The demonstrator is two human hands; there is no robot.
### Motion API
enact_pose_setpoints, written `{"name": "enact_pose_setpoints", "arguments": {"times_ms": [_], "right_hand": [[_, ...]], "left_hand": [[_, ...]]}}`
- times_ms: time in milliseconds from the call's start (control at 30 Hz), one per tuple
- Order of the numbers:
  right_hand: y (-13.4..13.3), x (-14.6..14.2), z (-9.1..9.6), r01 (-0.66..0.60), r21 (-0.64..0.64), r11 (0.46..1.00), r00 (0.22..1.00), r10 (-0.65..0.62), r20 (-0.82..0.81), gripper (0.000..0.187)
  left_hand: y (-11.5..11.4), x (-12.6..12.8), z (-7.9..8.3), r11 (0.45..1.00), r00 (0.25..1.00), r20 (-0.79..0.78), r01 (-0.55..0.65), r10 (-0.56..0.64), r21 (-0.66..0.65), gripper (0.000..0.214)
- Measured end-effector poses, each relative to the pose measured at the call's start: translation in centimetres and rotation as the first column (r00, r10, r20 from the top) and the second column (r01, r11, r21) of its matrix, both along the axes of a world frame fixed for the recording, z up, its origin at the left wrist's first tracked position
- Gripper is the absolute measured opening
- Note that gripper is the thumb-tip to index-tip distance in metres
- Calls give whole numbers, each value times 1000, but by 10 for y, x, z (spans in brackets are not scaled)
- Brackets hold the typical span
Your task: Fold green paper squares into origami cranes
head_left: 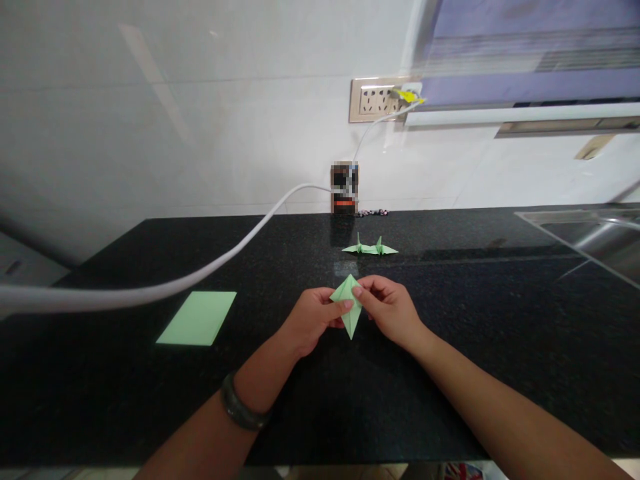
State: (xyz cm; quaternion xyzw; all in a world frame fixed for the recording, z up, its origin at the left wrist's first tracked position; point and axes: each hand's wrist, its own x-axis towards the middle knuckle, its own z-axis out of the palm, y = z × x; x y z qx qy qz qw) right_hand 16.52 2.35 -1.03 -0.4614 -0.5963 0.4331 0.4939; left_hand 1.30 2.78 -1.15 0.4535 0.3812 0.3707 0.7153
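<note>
Between my two hands is a light green folded origami paper (352, 320), kite-shaped, with one point toward the wall and a longer point toward me. My left hand (315, 317) pinches its left side, thumb lying across the front. On the other side, my right hand (390, 307) grips the upper right edge with its thumb on the face of the paper. The fingers behind the paper are partly hidden. Just beyond my hands, a pair of joined green paper cranes (370, 249) stands on the black countertop (280, 413).
Flat green paper sheets (197, 319) lie at the left. A white cable (225, 257) arches across the left side to a pixelated object (345, 189) against the wall. A steel sink (613, 237) is at the right. Wall sockets (377, 100) hold a plug.
</note>
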Motion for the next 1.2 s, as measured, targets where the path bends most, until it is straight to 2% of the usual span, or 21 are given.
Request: {"name": "enact_pose_setpoints", "arguments": {"times_ms": [167, 500, 833, 1200], "right_hand": [[1, 1, -2, 25, 4, 1000, 1000, -25, 7, 16], [-2, -2, 2, 3, -41, 999, 999, -4, -32, 18], [-1, 0, 1, 9, -81, 997, 1000, -11, -15, 23], [-1, 0, 2, -19, -104, 994, 1000, 19, -6, 22]], "left_hand": [[0, 0, 0, 1000, 999, 43, -9, 9, -4, 34], [1, 2, 0, 998, 998, -8, -59, 59, -4, 35], [0, 3, -2, 983, 986, -88, -132, 143, 125, 37], [2, 1, 0, 994, 993, 73, -87, 92, -71, 27]]}}
